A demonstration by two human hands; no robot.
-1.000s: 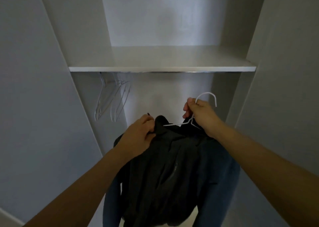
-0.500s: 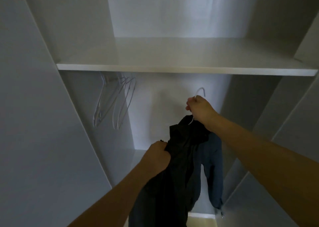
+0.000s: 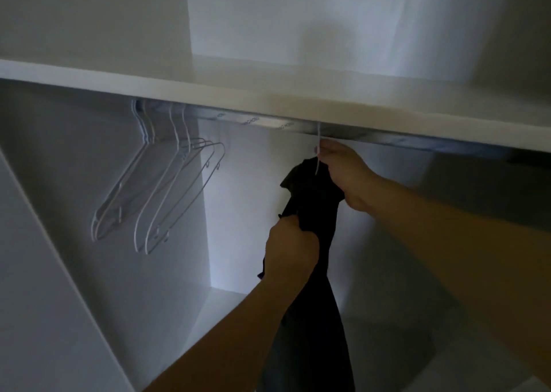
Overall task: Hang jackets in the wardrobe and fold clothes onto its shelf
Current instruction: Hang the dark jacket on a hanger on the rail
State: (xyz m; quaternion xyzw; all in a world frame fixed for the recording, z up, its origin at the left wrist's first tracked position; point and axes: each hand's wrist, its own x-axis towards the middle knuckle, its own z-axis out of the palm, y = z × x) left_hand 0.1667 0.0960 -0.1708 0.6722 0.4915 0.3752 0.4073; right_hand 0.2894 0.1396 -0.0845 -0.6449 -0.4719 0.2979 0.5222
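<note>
We pinch the hanger neck in our right hand, its hook rising straight to the rail just above; whether it has caught, we cannot tell. Our left hand, lower and nearer us, grips the dark jacket, which hangs straight down.

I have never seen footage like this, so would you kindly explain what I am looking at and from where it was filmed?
There is no machine here: a person wears a camera on the head, looking forward and down into a white wardrobe. The right hand grips the neck of a white hanger carrying a dark jacket, with the hook up at the metal rail under the shelf; whether it is already over the rail is hidden. The left hand holds the jacket's fabric lower down. Several empty hangers hang at the rail's left end.
</note>
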